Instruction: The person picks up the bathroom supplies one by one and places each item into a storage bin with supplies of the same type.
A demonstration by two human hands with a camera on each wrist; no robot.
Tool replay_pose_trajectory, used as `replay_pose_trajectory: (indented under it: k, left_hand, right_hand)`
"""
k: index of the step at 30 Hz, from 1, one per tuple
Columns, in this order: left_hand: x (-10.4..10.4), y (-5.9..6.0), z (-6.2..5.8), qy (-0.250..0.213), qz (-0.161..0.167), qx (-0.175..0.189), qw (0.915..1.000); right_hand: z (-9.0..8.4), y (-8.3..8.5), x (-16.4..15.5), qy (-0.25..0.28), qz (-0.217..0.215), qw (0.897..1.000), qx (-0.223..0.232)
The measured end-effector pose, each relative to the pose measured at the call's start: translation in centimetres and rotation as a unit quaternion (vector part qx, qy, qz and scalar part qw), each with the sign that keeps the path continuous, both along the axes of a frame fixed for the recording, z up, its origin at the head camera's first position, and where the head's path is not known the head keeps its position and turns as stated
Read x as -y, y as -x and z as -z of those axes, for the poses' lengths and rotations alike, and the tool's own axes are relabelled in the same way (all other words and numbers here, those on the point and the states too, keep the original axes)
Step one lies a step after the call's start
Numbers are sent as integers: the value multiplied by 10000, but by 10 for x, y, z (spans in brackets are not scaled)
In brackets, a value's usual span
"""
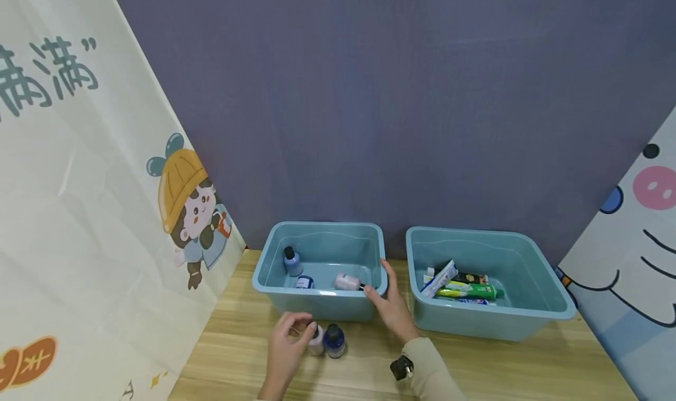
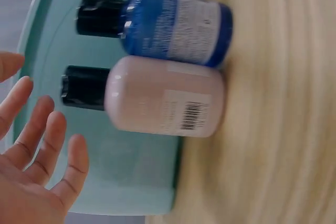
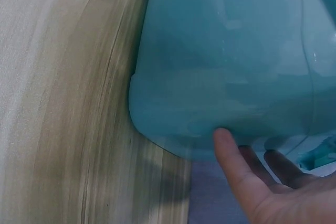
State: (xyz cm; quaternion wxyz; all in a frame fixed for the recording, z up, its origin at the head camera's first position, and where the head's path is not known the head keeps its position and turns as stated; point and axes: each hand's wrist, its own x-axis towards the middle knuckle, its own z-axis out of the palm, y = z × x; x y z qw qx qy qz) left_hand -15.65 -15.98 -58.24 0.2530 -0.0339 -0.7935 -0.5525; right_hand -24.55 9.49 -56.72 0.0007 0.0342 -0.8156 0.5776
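Note:
My left hand [image 1: 287, 342] is beside a pale pink bottle [image 2: 165, 97] with a black cap, at the front of the left blue bin [image 1: 317, 300]. The left wrist view shows its fingers spread and apart from that bottle. Right next to the pink one stands a dark blue bottle [image 2: 178, 27], also black-capped. At the bin's front right corner, my right hand [image 1: 396, 310] holds the rim, fingers along the outer side and thumb at the front edge. Inside this bin are a light blue bottle [image 1: 293, 262], a pink bottle [image 1: 347, 282] on its side and a dark blue container [image 1: 304, 282].
To the right, a second blue bin [image 1: 491, 316] holds several toothpaste-like tubes [image 1: 465, 289]. Both bins stand on a wooden table [image 1: 364, 377] against a dark purple-grey backdrop [image 1: 369, 107]. Printed panels flank the table on the left [image 1: 95, 213] and right [image 1: 628, 260].

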Motion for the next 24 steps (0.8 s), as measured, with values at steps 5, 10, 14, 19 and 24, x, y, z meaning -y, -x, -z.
replay_pose_trajectory:
  k: [5,10,14,19,24]
  left_hand:
    - [-2,1,10,64,73,286,9995]
    - [-1,-1,15,327,-57,540,9980]
    - [0,0,21,455,-102,618,9970]
    - [3,3,27,395,-54,781,9962]
    - [4,5,28,430,-22,977,9943]
  right_hand:
    - [1,0,-1,-34,17,10000,-55]
    - [2,0,0,-56,20,9999,-111]
    - [2,-1,0,-39,28,9999,-116]
    - [1,0,0,-46,57,9999,-95]
    - [0,0,0,-47,74,9999,-95]
